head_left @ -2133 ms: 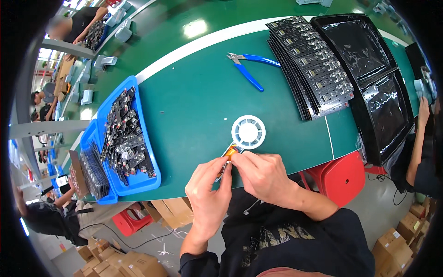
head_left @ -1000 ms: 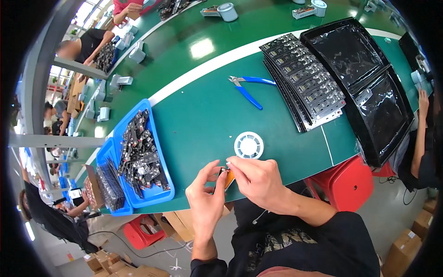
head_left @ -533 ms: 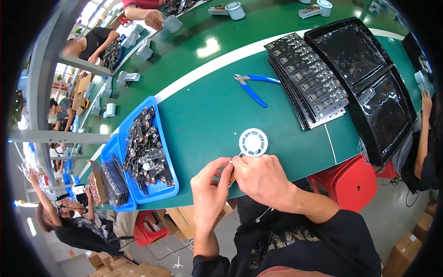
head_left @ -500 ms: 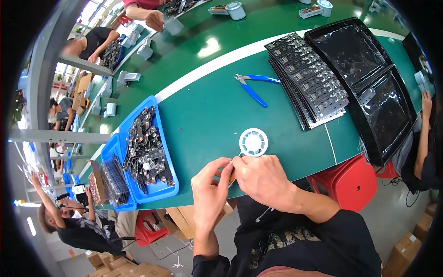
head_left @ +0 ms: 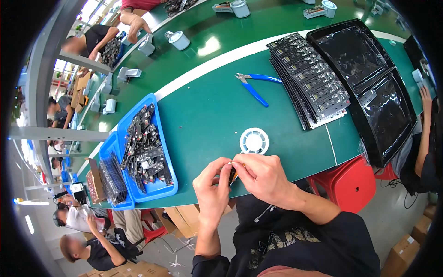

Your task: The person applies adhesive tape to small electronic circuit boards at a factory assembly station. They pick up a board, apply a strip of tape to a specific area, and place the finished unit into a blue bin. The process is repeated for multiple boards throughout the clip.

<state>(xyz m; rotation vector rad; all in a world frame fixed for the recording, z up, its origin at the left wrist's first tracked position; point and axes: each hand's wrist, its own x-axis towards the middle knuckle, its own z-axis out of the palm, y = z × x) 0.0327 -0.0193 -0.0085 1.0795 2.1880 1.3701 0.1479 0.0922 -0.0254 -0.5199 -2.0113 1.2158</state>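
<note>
My left hand (head_left: 212,184) and my right hand (head_left: 263,177) meet at the fingertips over the near edge of the green table, both closed in a pinch. Between them shows a small dark piece with an orange edge (head_left: 233,175), mostly covered by my fingers; it seems held by the left. A tiny pale bit (head_left: 230,163) sits at the touching fingertips, too small to name. Just beyond my right hand lies a white round part with a spoked face (head_left: 254,141). Farther off, blue-handled cutting pliers (head_left: 255,87) rest with their handles spread.
Blue trays (head_left: 171,187) of small circuit boards stand at left. A stack of board panels (head_left: 310,76) leans beside a black tray (head_left: 400,92) at right. Red stools (head_left: 353,184) are below the table edge. Across the table, a co-worker's hand (head_left: 135,27) is near grey-white cups (head_left: 179,40).
My right fingers have shifted slightly, uncovering more of the round part and the dark piece. Across the table, the co-worker's hand has moved left, away from a cup. People at lower left have moved.
</note>
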